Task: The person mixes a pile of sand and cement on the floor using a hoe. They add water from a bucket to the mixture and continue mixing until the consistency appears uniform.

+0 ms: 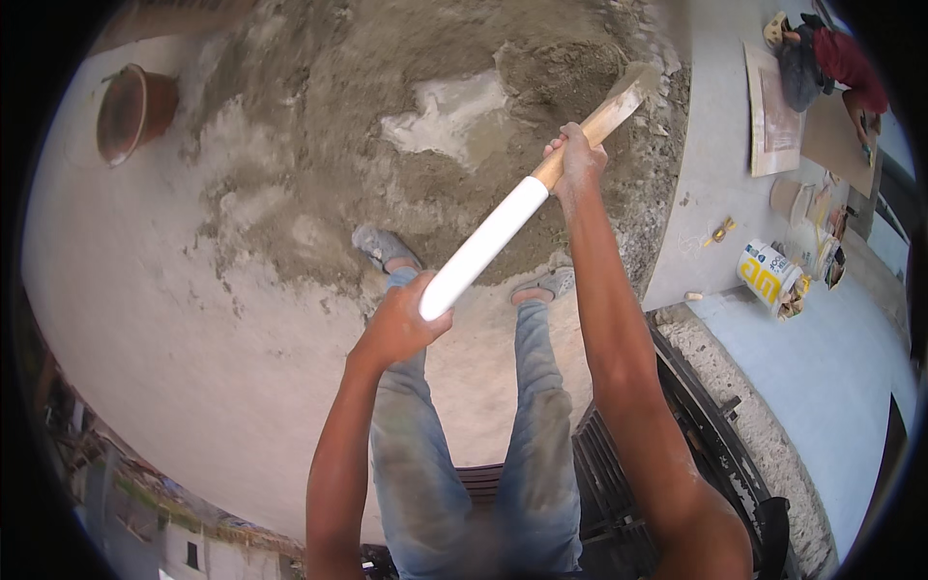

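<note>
My left hand [406, 319] grips the near end of a long-handled tool, where a white sleeve [484, 248] covers the shaft. Farther up, my right hand [578, 161] is closed around the bare wooden part of the handle [605, 119]. The tool slants away to the upper right, and its head [639, 78] is smeared with grey mix; whether it is a shovel or a hoe I cannot tell. Beneath it spreads a heap of wet mortar [312, 159], with a pool of pale, watery slurry [464, 119] in a hollow at its middle.
A reddish-brown bucket [138, 116] stands at the left. To the right, another person [848, 69] works beside boards [776, 109]. Debris-filled white pails [768, 279] and a yellow tangle of cord [721, 230] lie nearby. A dark metal grille [616, 486] runs behind my right leg.
</note>
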Demonstrator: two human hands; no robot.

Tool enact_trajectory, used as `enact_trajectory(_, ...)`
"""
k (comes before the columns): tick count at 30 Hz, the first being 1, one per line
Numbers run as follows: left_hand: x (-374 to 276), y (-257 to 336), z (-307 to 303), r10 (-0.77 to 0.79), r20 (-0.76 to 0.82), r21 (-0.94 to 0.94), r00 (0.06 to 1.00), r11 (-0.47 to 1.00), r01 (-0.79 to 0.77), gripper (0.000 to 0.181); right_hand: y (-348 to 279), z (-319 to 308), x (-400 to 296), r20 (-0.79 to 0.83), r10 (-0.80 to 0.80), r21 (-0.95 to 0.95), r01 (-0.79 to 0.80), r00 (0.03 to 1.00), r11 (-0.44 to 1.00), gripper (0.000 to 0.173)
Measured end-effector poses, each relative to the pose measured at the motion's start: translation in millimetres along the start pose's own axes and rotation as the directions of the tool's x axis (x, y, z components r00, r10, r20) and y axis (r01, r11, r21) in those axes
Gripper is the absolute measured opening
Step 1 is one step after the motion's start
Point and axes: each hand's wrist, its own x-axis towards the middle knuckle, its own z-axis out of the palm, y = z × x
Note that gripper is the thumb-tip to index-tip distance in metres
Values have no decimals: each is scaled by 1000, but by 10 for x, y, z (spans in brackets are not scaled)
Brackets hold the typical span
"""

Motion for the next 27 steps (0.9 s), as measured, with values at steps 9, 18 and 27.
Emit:
enact_trajectory(9, 6, -558, 108, -38, -62, 372, 997, 926, 59, 34, 175, -368, -210, 253, 20, 435, -132, 967, 891, 14)
enact_trajectory(18, -1161, 129, 111, -66, -134, 425, 989, 897, 117, 42, 687, -1447, -926, 119, 299, 559, -312, 947, 768, 13)
enact_trajectory(27, -1549, 480, 672, 122, -445, 441, 887, 892, 99, 24, 2478, -2116, -1157, -82, 772, 495, -646, 631, 581, 13)
